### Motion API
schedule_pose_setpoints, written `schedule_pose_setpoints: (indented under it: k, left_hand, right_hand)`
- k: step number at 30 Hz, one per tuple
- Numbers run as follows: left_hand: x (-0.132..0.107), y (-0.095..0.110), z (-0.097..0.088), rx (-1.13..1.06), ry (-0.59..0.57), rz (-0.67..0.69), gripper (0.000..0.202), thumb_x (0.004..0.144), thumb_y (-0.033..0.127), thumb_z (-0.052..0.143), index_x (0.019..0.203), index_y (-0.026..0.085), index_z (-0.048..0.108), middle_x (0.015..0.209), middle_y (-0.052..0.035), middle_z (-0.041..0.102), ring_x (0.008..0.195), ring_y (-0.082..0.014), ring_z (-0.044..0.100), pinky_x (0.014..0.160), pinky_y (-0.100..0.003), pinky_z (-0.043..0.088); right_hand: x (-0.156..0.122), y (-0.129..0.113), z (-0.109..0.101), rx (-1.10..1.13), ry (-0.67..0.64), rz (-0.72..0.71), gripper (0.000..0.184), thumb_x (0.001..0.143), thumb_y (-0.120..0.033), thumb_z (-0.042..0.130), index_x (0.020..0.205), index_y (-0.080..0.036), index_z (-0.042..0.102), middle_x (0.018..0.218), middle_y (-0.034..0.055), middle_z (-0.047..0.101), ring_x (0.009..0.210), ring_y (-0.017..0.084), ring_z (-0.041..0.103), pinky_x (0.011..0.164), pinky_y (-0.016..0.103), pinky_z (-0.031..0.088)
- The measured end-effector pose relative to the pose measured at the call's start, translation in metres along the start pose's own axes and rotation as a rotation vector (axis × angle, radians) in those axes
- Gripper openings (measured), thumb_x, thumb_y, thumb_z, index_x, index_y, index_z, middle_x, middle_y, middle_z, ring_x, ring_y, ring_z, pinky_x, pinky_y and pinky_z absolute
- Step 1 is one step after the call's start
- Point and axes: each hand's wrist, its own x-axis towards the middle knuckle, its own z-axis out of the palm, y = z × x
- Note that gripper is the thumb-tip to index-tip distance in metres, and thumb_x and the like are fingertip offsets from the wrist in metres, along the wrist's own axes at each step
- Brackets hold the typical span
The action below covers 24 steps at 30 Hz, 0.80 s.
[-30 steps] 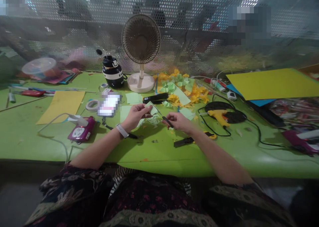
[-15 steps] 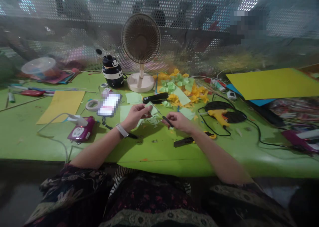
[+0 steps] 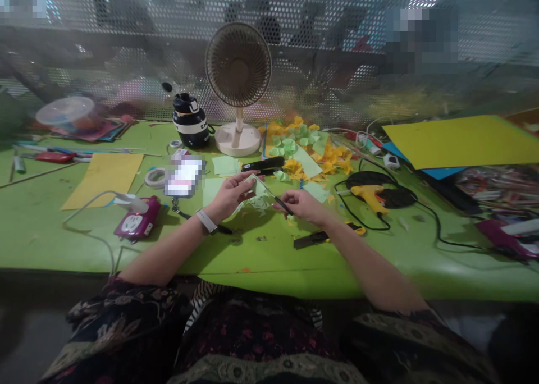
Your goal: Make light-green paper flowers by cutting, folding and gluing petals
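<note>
A small piece of light green paper (image 3: 258, 187) is pinched between the thumb and fingers of my left hand (image 3: 234, 194). My right hand (image 3: 300, 205) is closed around the black handles of a pair of scissors (image 3: 284, 205). The thin blades point up and left and meet the paper's edge near my left fingertips. Small pale green paper scraps (image 3: 252, 204) lie on the table below my hands. Just beyond them are a black stapler (image 3: 263, 165) and green paper squares (image 3: 226, 165).
Orange and green paper flowers (image 3: 337, 156) lie behind my hands, near a fan (image 3: 238, 140) and a dark bottle (image 3: 191, 128). A yellow glue gun (image 3: 371, 197) and a utility knife (image 3: 311, 240) are at the right. A phone (image 3: 184, 177) and purple power socket (image 3: 138, 220) stand left.
The scissor blades have shifted slightly against the paper, and the left fingers have moved a little. Both hands stay in nearly the same place.
</note>
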Motion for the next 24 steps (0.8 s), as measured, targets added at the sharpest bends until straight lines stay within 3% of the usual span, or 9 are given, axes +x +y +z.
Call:
schedule_pose_setpoints:
  k: [24]
  left_hand:
    - [0.0007, -0.0019, 0.0007, -0.048, -0.023, -0.013, 0.034, 0.072, 0.028, 0.085, 0.103, 0.018, 0.076, 0.103, -0.0059, 0.077, 0.077, -0.0104, 0.069, 0.070, -0.021, 0.055]
  right_hand:
    - [-0.0007, -0.0006, -0.0013, -0.006, -0.012, 0.011, 0.053, 0.059, -0.061, 0.084, 0.069, -0.018, 0.055, 0.062, -0.0024, 0.057, 0.059, 0.012, 0.055, 0.055, 0.027, 0.043]
